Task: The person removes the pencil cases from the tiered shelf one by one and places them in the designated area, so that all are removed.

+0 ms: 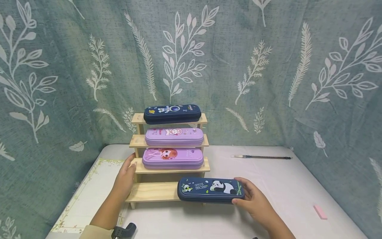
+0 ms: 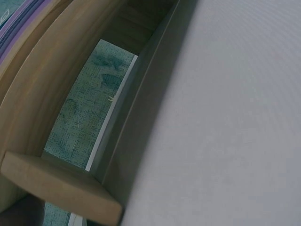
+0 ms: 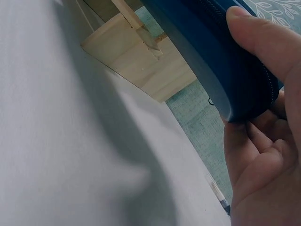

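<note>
A wooden stepped rack [image 1: 152, 192] stands on the table with three pencil cases on its upper steps: a navy one [image 1: 172, 114] on top, a lilac one [image 1: 174, 136] below it, a purple one [image 1: 172, 157] on the third step. My right hand [image 1: 253, 200] grips the right end of a navy panda pencil case [image 1: 210, 190], thumb on its edge [image 3: 263, 42], fingers beneath. The case hangs over the right part of the lowest step. My left hand [image 1: 125, 177] rests against the rack's left side, fingers at the third step. The left wrist view shows only the rack's underside [image 2: 61, 183].
A brush pen [image 1: 262, 157] lies on the white table [image 1: 283, 196] at the back right. A pink eraser [image 1: 320, 212] sits near the right edge. A leaf-bordered paper sheet [image 1: 89, 189] lies to the left of the rack. A leaf-patterned curtain [image 1: 268, 66] hangs behind.
</note>
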`<action>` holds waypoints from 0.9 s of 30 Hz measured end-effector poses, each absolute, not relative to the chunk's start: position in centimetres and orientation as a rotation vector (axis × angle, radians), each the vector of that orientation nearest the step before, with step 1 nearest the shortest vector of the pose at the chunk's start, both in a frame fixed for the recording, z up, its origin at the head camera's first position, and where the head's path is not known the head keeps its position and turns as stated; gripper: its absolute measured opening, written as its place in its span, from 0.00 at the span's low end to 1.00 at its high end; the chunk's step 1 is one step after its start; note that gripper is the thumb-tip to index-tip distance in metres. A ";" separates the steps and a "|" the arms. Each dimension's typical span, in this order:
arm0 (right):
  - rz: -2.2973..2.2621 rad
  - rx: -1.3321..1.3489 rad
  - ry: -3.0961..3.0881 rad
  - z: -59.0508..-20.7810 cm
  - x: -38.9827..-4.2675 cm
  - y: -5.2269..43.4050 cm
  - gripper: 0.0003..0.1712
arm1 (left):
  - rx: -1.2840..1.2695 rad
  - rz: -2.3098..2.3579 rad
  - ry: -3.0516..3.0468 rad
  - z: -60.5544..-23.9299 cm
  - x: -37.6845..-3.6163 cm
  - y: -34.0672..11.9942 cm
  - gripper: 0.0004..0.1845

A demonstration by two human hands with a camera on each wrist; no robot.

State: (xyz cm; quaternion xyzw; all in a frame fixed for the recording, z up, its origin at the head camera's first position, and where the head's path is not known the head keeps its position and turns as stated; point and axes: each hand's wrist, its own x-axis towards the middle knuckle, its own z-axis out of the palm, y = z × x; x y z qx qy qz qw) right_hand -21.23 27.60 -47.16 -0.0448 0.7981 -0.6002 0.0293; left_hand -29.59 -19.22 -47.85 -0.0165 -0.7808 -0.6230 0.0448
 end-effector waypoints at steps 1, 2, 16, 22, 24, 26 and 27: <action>-1.857 -0.133 2.456 -47.2 -21.2 27.7 0.52 | -0.051 -1.906 -2.385 -47.9 -29.6 -19.2 0.30; -1.861 -0.128 2.454 -47.2 -21.2 27.8 0.52 | -0.051 -1.907 -2.384 -47.9 -29.7 -19.3 0.30; -1.769 -0.138 2.548 -47.1 -20.9 30.4 0.51 | -0.010 -1.908 -2.396 -47.9 -29.6 -19.2 0.30; -1.760 -0.110 2.555 -47.0 -20.7 31.8 0.51 | -0.021 -1.898 -2.403 -47.9 -29.6 -19.3 0.30; -1.770 -0.118 2.553 -47.1 -20.6 32.2 0.52 | -0.013 -1.896 -2.409 -47.9 -29.7 -19.4 0.30; -1.783 -0.138 2.545 -47.2 -20.6 32.6 0.51 | -0.014 -1.897 -2.410 -48.0 -29.7 -19.3 0.30; -1.783 -0.145 2.545 -47.3 -20.5 32.8 0.51 | -0.018 -1.896 -2.408 -48.0 -29.8 -19.3 0.30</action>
